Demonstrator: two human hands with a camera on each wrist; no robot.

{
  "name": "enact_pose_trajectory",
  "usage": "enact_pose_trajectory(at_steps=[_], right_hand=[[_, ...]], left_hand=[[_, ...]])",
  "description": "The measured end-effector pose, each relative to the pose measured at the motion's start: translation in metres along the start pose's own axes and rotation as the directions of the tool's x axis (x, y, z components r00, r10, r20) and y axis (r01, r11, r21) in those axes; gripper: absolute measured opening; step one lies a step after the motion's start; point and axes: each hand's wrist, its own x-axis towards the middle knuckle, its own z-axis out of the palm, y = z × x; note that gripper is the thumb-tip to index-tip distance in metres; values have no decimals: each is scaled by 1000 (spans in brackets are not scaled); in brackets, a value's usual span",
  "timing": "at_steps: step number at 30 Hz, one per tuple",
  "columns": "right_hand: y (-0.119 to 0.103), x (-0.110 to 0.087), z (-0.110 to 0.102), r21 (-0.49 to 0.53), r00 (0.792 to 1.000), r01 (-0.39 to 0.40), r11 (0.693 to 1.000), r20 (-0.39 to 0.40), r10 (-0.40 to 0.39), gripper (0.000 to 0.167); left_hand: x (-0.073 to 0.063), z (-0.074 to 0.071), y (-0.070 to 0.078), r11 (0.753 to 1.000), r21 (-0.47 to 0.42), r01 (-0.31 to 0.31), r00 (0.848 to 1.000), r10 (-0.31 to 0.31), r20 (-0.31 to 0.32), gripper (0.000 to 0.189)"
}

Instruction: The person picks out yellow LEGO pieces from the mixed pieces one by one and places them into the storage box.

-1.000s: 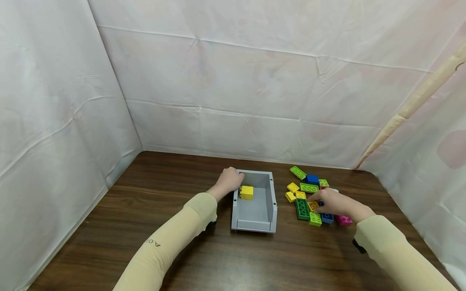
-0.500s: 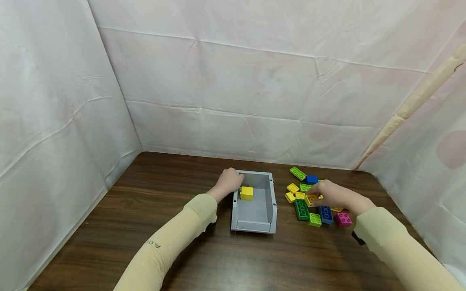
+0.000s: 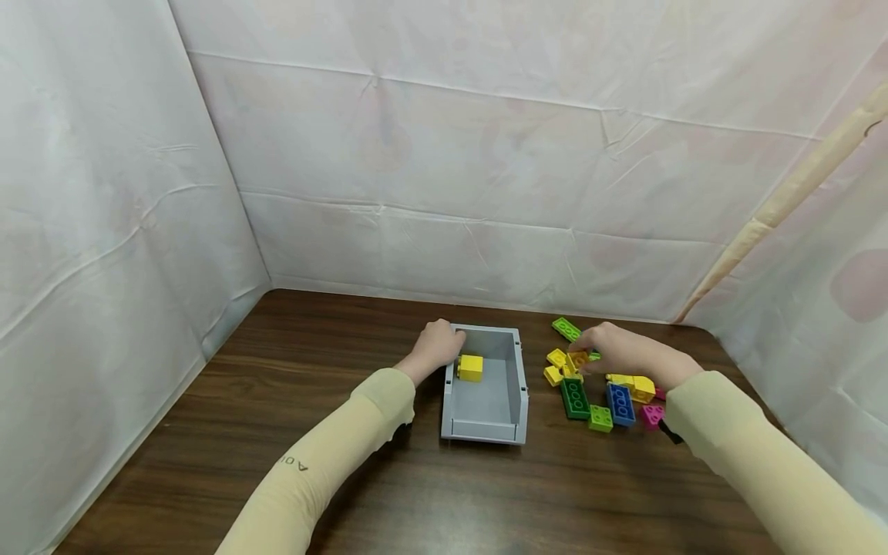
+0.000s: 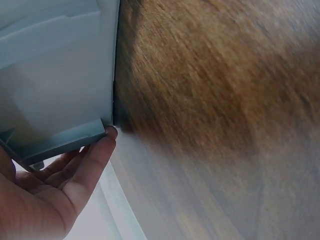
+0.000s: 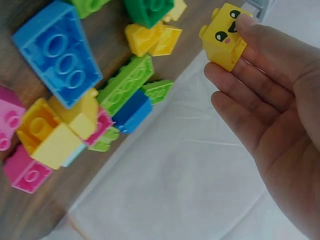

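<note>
In the head view my left hand (image 3: 437,344) grips the far left part of a grey plastic bin (image 3: 496,398). The left wrist view shows those fingers (image 4: 92,167) curled against the bin's outer edge. One yellow brick (image 3: 470,368) lies inside, near its left wall. On the right, my right hand (image 3: 613,348) holds a yellow toy brick with a printed smiling face (image 5: 222,44), pinched between thumb and fingers. That brick is up over the scattered bricks, beside a few small yellow ones (image 3: 553,375).
Under and around the right hand lie loose bricks: a dark green one (image 3: 575,399), a lime one (image 3: 600,418), a blue one (image 3: 620,405), a magenta one (image 3: 652,417) and larger yellow ones (image 3: 642,388). A white cloth (image 3: 416,154) hangs behind the brown wooden table (image 3: 312,331).
My right hand has picked the yellow face brick out of the pile and moved it left and farther back. Bricks formerly covered now show. The left hand and bin have stayed put.
</note>
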Motion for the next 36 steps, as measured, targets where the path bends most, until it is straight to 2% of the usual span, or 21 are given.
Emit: enact_pose_trajectory(at_steps=[10,21,27,36], right_hand=[[-19,18,-22,-75,997,60,995,-46,-64,31],[-39,39,-33,-34,995,35,999,-91,-38,32],[-48,51,-35,-47,990,72,996,-115,-77,31],[-60,67,-27,-47,987,87,995,-131,-92,37]], left_hand=[[4,0,-1,1000,8,8,1000,-9,12,51],[2,-4,-1,1000,30,6,1000,-6,1,52],[2,-4,0,1000,22,9,1000,-9,13,51],[1,-3,2,1000,-7,8,1000,-8,13,51]])
